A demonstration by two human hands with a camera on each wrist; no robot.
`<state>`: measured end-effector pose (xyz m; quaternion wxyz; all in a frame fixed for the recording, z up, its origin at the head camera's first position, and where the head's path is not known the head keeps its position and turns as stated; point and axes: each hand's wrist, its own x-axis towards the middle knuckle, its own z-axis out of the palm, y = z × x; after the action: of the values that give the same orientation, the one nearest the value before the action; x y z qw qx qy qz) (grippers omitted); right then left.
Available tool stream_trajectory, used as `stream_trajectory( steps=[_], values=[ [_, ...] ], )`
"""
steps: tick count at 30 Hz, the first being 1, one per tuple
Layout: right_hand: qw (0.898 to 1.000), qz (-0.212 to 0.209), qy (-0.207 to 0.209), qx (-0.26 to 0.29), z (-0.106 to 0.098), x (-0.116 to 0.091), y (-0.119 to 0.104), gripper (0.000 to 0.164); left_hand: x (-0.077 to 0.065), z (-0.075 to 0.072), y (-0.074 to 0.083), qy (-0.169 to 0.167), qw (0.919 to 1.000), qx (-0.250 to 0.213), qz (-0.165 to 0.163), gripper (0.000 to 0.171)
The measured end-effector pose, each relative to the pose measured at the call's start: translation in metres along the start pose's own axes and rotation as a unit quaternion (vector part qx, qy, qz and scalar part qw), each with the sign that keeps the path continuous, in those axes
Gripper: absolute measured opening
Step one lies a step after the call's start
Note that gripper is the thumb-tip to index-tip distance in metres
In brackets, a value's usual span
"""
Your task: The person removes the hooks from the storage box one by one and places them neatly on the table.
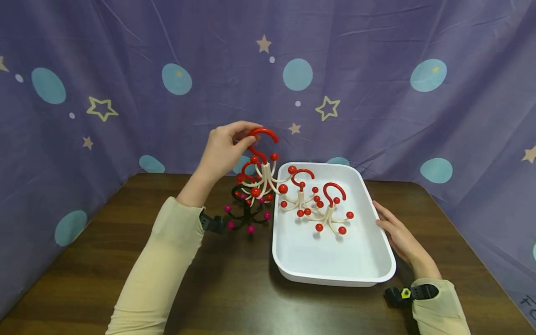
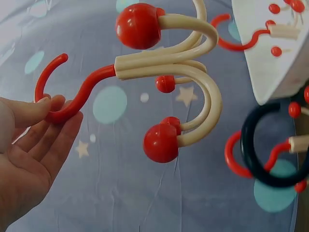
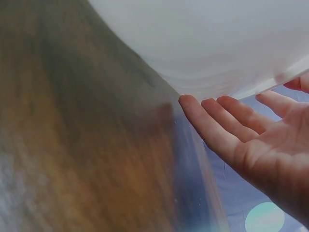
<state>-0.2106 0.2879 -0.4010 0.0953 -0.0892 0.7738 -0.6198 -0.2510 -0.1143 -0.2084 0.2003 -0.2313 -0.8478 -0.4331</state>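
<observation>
Hanging by its red hook near the centre of the frame, a cream rack with red ball tips [image 1: 265, 173] was held up just left of the tray's far end. The person's left hand [image 1: 224, 144] pinched the hook between thumb and fingers. From where I stood, the step in hand looked like holding the rack aloft between its neighbours; any further move would, I judged, call for a steady wrist and for keeping those spread arms off the others.

Below it, left of the tray, were a dark rack with pink tips [image 1: 246, 216] and, behind that, another red-hooked rack [image 2: 231, 154], partly hidden. Two matching cream racks, a rear one [image 1: 300, 200] and a front one [image 1: 328, 214], sat close together in the far half of the white tray [image 1: 318, 263], right of centre.

At the tray's right side, the right hand [image 1: 399, 237] clutched nothing; its extended fingers touched the wall, seemingly to steady it.

Beneath everything ran a dark, wood-grained table [image 1: 209, 298], glossy at bottom centre. Across the top of the frame hung a creased purple curtain [image 1: 234, 74] with stars and pale blue ovals.
</observation>
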Motion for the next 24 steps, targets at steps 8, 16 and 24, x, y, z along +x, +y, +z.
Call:
stream_trajectory(
  steps=[8, 16, 24],
  values=[
    [1.000, -0.001, -0.001, 0.009, 0.000, 0.000, 0.001, 0.059, 0.001, -0.021, -0.013, 0.015, 0.9996, 0.019, -0.016, 0.026],
    [1.000, 0.000, 0.001, 0.008, 0.000, 0.000, 0.002, 0.059, 0.002, -0.034, -0.029, 0.035, 0.9973, 0.053, -0.039, 0.026],
    [1.000, 0.005, 0.003, -0.003, -0.001, 0.000, 0.001, 0.059, 0.003, -0.046, -0.044, 0.062, 0.9929, 0.088, -0.052, 0.024]
  ],
)
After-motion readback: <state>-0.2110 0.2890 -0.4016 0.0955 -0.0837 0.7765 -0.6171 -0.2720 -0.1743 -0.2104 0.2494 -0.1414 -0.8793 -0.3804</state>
